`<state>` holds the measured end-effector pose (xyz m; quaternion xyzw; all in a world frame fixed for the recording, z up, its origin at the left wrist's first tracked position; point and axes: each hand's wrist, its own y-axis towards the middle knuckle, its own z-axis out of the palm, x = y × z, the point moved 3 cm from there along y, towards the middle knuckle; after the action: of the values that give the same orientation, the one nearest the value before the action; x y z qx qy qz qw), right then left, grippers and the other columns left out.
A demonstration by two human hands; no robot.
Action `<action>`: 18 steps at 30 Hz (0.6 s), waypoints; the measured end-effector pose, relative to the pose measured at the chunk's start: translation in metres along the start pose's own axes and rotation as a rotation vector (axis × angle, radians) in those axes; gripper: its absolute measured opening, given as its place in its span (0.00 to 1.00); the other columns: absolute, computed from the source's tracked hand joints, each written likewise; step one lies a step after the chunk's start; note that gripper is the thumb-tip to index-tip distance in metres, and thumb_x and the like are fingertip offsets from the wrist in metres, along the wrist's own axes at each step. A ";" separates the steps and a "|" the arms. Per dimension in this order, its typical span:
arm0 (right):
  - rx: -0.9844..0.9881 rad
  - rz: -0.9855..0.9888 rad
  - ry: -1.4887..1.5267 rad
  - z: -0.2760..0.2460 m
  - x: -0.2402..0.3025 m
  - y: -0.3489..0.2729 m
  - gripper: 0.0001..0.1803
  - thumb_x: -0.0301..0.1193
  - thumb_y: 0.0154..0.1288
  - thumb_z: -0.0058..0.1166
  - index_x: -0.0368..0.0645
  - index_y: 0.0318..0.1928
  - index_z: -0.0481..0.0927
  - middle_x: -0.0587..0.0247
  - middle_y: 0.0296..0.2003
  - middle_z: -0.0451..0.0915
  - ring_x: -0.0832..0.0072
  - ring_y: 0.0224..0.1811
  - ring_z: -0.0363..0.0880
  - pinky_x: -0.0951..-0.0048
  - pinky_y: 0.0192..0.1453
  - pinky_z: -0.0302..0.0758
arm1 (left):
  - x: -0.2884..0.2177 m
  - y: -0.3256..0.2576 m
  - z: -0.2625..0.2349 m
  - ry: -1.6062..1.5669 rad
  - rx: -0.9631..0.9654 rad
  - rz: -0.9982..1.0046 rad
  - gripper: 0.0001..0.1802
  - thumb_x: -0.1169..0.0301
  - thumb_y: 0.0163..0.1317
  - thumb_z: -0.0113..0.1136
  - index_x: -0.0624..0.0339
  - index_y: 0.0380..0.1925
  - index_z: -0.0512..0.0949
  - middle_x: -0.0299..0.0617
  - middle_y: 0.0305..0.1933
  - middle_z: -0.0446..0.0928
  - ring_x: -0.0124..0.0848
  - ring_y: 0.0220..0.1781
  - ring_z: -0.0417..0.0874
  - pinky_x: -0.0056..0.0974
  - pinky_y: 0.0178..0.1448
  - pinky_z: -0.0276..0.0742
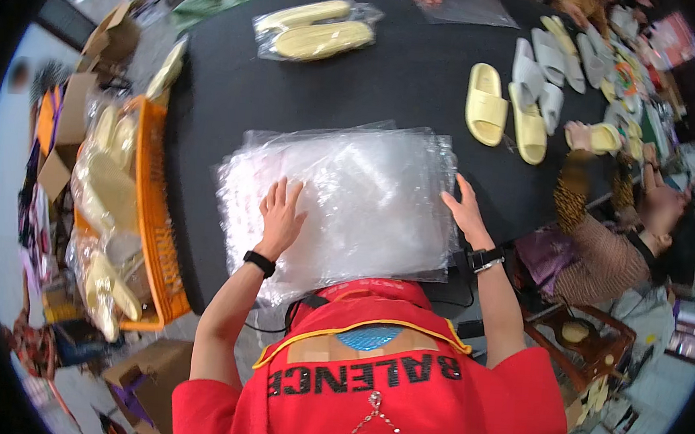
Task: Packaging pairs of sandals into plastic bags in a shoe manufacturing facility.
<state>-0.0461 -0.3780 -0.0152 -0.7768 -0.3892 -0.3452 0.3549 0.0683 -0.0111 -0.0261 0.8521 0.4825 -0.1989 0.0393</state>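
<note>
A thick stack of clear plastic bags [357,193] lies on the black table [422,69] right in front of me. My left hand [281,215] rests flat on the stack's left part, fingers spread, holding nothing. At the stack's right edge my right hand [466,211] lies with its fingers apart, touching the plastic. Both wrists wear a black band. Farther back a sealed bag with a pair of yellow slippers [316,31] sits on the table.
An orange basket [154,211] of bagged yellow slippers stands at the table's left edge. Loose yellow slippers [504,107] and white ones [539,65] lie at the right. Another person [604,235] sits at right, holding a slipper. Cardboard boxes [92,62] stand on the floor at left.
</note>
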 end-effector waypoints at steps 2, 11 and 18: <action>-0.053 0.037 0.081 0.013 -0.025 0.000 0.35 0.39 0.59 0.51 0.38 0.63 0.54 0.47 0.62 0.55 0.59 0.65 0.53 0.65 0.66 0.52 | 0.011 -0.004 -0.009 0.077 -0.224 -0.150 0.40 0.63 0.50 0.61 0.45 0.63 0.54 0.55 0.67 0.46 0.56 0.68 0.46 0.59 0.62 0.47; -0.020 -0.034 -0.132 0.061 -0.009 0.017 0.42 0.43 0.58 0.51 0.36 0.65 0.48 0.43 0.62 0.55 0.54 0.64 0.54 0.61 0.65 0.53 | 0.084 -0.026 -0.018 -0.424 -0.183 -0.462 0.47 0.44 0.52 0.53 0.58 0.65 0.48 0.62 0.66 0.47 0.52 0.69 0.46 0.51 0.68 0.42; 0.027 0.213 -0.311 0.100 0.027 -0.004 0.48 0.50 0.52 0.53 0.46 0.66 0.44 0.51 0.64 0.52 0.49 0.64 0.51 0.44 0.61 0.53 | 0.107 -0.054 -0.027 -0.311 -0.431 -0.731 0.47 0.47 0.52 0.56 0.55 0.65 0.46 0.55 0.67 0.46 0.50 0.68 0.47 0.57 0.65 0.46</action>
<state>-0.0108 -0.2847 -0.0431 -0.8527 -0.3595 -0.1763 0.3355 0.0803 0.1107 -0.0354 0.5579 0.7706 -0.2204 0.2152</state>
